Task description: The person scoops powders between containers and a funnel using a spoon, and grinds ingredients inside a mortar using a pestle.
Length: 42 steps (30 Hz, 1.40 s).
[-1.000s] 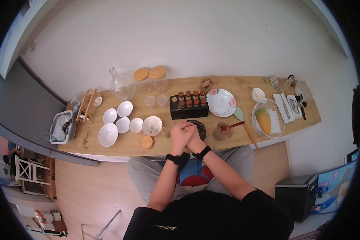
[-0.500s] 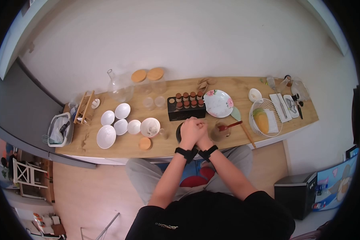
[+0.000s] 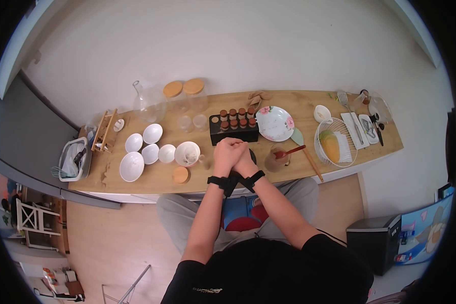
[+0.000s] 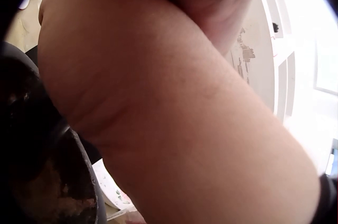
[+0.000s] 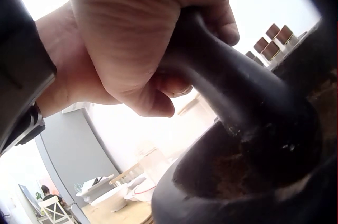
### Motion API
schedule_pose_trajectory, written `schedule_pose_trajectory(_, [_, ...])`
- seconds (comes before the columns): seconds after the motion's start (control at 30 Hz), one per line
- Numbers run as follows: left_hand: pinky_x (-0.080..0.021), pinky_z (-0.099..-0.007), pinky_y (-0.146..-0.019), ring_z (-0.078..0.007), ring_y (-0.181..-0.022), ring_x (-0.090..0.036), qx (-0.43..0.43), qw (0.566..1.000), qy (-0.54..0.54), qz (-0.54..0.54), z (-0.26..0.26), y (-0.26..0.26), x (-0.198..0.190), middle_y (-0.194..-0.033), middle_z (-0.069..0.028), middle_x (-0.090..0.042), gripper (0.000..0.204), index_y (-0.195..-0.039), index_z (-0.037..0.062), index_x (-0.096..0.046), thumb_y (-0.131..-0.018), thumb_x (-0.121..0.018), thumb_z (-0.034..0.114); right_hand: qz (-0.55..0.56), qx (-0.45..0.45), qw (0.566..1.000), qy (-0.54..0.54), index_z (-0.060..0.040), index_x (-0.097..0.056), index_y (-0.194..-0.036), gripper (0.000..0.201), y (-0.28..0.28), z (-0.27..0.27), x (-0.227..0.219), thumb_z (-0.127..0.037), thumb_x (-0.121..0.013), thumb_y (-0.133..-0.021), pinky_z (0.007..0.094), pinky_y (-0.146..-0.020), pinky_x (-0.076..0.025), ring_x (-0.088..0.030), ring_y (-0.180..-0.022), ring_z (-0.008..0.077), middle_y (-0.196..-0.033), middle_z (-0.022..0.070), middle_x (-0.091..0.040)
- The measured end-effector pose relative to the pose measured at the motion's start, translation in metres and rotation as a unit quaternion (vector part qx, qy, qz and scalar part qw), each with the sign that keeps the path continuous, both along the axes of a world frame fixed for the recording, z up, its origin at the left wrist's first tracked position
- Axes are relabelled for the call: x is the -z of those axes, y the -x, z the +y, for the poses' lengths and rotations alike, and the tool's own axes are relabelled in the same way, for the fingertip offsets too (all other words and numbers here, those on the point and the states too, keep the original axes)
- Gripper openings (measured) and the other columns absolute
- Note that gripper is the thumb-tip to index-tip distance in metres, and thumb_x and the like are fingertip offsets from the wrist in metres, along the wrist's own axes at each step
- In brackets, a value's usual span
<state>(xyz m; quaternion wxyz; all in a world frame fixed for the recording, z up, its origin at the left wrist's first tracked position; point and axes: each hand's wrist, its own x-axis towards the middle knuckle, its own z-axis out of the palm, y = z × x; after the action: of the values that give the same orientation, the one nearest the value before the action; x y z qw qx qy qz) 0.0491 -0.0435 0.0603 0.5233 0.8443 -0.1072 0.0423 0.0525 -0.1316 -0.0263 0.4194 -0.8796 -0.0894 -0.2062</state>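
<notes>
My left hand (image 3: 226,155) and right hand (image 3: 246,166) are clasped together over a dark mortar (image 3: 253,158) near the counter's front edge. In the right wrist view, fingers curl round the handle of a black pestle (image 5: 240,79). It leans into the mortar bowl (image 5: 166,197), where brown material clings to the inside wall. From the head view the pestle is hidden beneath my hands. The left wrist view is mostly filled by my right hand and wrist (image 4: 174,108), with the mortar's dark rim at the left.
Behind the mortar stands a black rack (image 3: 234,134) of red-capped jars, beside a floral plate (image 3: 274,123). To the right are a glass jug (image 3: 274,164) with a red utensil, a green spatula (image 3: 297,137) and a wire basket (image 3: 319,152). Several white bowls (image 3: 131,167) sit left.
My clasped hands swung right over the mortar, uncovering its left side, then swung back left, so its right side shows now. The head view shifted slightly.
</notes>
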Motion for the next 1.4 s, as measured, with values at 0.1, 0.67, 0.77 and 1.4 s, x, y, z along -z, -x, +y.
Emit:
schedule_pose_trajectory(0.1, [-0.054,-0.0361,-0.074,-0.0309,-0.08,-0.069,0.013,0.999,-0.034,0.002,-0.015,0.004,-0.007,-0.084,-0.0149,-0.071,0.027,-0.084,0.0044,-0.075,-0.072,-0.074,0.028,-0.006,0.008,1.0,0.011,-0.0056,-0.065,-0.088,0.021,-0.002,-0.004,0.0,-0.024,-0.067,-0.077,0.0445,-0.076,-0.049,-0.063,-0.091,0.0342,-0.091,0.0158,-0.067])
schedule_pose_trajectory(0.67, [-0.054,-0.0382,-0.075,-0.0323,-0.081,-0.069,-0.023,0.999,0.024,-0.029,0.009,0.012,-0.002,-0.086,-0.0156,-0.071,0.027,-0.084,0.0064,-0.075,-0.073,-0.074,0.031,-0.029,-0.008,0.999,0.037,-0.0052,-0.065,-0.087,0.022,0.001,0.003,0.001,-0.023,-0.067,-0.075,0.0446,-0.076,-0.049,-0.063,-0.09,0.0339,-0.091,0.0155,-0.067])
schedule_pose_trajectory(0.77, [-0.055,-0.0381,-0.075,-0.0324,-0.081,-0.069,-0.006,1.0,-0.024,-0.003,-0.006,0.001,-0.013,-0.084,-0.016,-0.071,0.028,-0.084,0.0065,-0.076,-0.074,-0.072,0.032,-0.035,-0.002,0.998,0.053,-0.0052,-0.065,-0.087,0.022,-0.011,-0.006,-0.004,-0.023,-0.067,-0.075,0.0446,-0.076,-0.049,-0.063,-0.09,0.0338,-0.091,0.0155,-0.067])
schedule_pose_trajectory(1.4, [-0.055,-0.0384,-0.072,-0.0339,-0.079,-0.068,-0.019,0.998,0.01,-0.057,0.007,0.016,0.001,-0.085,-0.014,-0.071,0.025,-0.084,0.006,-0.075,-0.074,-0.073,0.029,-0.042,-0.021,0.993,0.106,-0.0048,-0.065,-0.086,0.022,0.004,-0.004,0.005,-0.022,-0.068,-0.074,0.0446,-0.076,-0.049,-0.063,-0.09,0.0335,-0.09,0.0152,-0.067])
